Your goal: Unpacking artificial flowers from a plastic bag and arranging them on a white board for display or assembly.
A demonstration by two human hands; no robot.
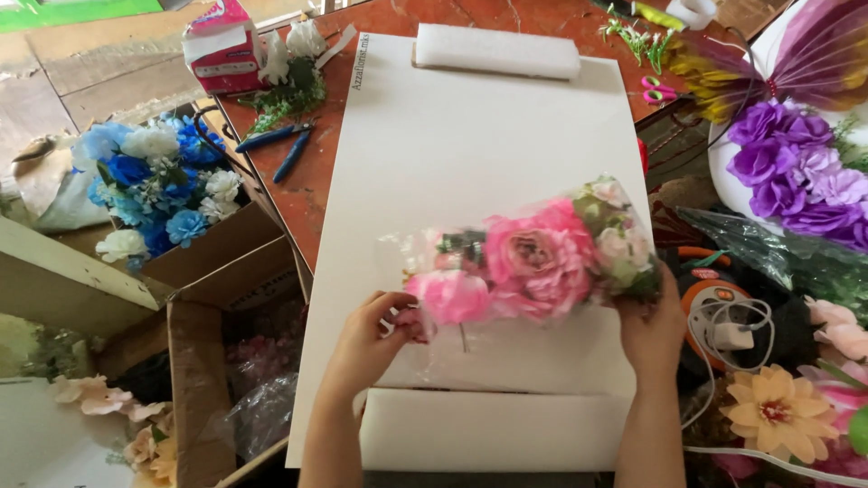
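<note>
Head view: we grip a wrapped pink flower bunch (533, 258) between left hand (372, 330) and right hand (653, 330), level above the white board (479, 145).

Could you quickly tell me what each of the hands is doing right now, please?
Left hand: closed on the stem end of the plastic-wrapped pink flower bunch.
Right hand: gripping the bunch's bloom end.

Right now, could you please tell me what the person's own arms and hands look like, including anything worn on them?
Both forearms come up from the bottom edge and are bare: no sleeves show in view. The left hand and the right hand wear no gloves, and I can make out no rings, watch or bracelet. The fingernails are too small to judge.
</note>
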